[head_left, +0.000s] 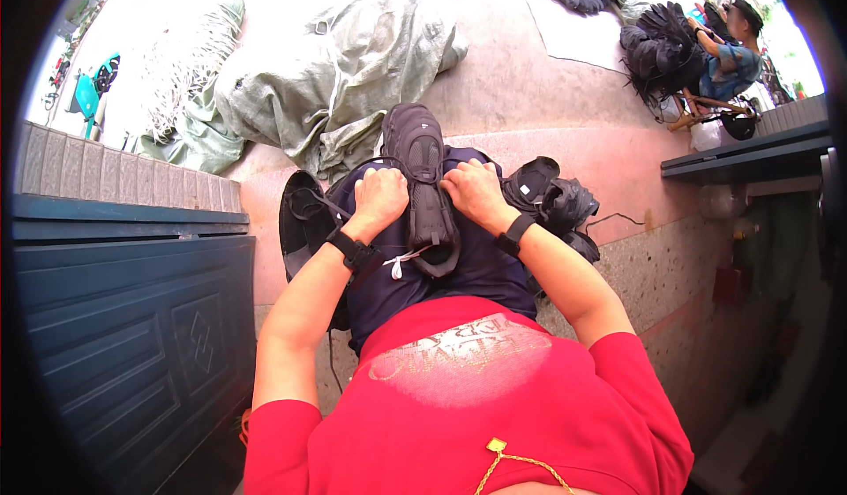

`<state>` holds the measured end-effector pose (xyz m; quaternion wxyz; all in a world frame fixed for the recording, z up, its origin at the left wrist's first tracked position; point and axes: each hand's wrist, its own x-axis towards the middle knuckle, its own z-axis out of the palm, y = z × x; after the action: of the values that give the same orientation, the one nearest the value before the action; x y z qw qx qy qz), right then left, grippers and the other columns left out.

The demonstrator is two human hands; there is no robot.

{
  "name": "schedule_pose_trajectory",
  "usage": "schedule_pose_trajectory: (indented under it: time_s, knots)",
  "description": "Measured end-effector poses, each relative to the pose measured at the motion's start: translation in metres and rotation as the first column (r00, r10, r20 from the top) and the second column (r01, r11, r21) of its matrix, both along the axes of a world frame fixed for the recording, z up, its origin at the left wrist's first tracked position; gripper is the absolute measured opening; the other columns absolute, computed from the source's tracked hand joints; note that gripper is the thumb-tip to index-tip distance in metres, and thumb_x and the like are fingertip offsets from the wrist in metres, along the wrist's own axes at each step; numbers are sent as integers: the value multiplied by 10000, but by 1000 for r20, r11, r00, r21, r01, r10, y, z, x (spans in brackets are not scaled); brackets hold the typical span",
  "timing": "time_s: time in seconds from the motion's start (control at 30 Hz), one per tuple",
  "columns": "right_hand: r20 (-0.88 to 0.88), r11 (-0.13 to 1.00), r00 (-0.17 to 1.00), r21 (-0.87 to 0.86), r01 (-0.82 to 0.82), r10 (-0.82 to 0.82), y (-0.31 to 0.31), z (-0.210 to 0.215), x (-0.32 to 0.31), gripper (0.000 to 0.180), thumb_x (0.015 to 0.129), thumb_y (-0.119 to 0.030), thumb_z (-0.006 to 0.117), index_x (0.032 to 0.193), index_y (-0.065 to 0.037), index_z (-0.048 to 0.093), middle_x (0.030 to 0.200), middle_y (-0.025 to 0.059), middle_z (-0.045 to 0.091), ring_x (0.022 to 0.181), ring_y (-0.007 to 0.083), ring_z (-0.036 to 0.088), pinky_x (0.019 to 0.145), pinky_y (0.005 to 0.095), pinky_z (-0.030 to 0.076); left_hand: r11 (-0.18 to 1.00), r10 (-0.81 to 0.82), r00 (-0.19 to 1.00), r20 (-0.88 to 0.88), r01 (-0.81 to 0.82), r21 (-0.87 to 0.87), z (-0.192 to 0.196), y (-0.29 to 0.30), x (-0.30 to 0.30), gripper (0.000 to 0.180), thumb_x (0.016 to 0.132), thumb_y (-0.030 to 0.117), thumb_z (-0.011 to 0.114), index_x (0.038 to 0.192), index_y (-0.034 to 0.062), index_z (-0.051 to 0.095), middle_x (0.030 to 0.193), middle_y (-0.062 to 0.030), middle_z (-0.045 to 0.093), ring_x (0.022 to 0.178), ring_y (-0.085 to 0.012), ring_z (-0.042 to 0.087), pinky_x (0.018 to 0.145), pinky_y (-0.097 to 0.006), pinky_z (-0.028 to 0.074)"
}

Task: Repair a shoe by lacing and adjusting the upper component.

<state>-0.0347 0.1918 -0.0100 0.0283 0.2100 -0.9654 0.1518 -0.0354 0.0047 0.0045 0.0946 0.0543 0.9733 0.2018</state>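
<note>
A black sneaker (432,217) lies lengthwise on my lap, its toe pointing away from me. A white tie string (397,266) hangs by its heel. My left hand (381,197) is closed at the sneaker's left side, pinching a thin black shoelace (366,161). Opposite it, my right hand (475,191) is closed against the right side, at the lace line; its fingertips partly hide what they pinch. Both wrists wear black bands. By my left leg is a black shoe or bag-like item (300,204), partly hidden. More black shoes (536,180) lie beside my right knee.
Large grey-green woven sacks (344,71) lie ahead, with a pile of white strips (190,71) farther left. Blue door panels (132,318) stand at left. A dark ledge (750,151) juts in at right. Another person (732,58) sits far right beside a black heap (662,49).
</note>
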Motion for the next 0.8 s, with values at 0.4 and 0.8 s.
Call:
schedule_pose_trajectory:
  time_s: [0.4,0.8]
  knots:
    - [182,992,981,115,44,-64,-17,19,16,302,823,-317,504,805,-33,608,841,122,585,873,270,521,729,411,390,982,-161,963,-217,136,-129,12,-4,19,363,687,396,650,855,74,662,783,-49,608,817,-243,518,659,-384,420]
    - [223,979,973,-177,97,-56,0,-14,12,209,790,-185,498,873,-35,618,838,130,585,855,301,532,714,413,433,996,-47,996,-71,52,76,12,1,10,204,681,287,659,781,110,655,787,-36,608,858,-246,496,698,-383,403]
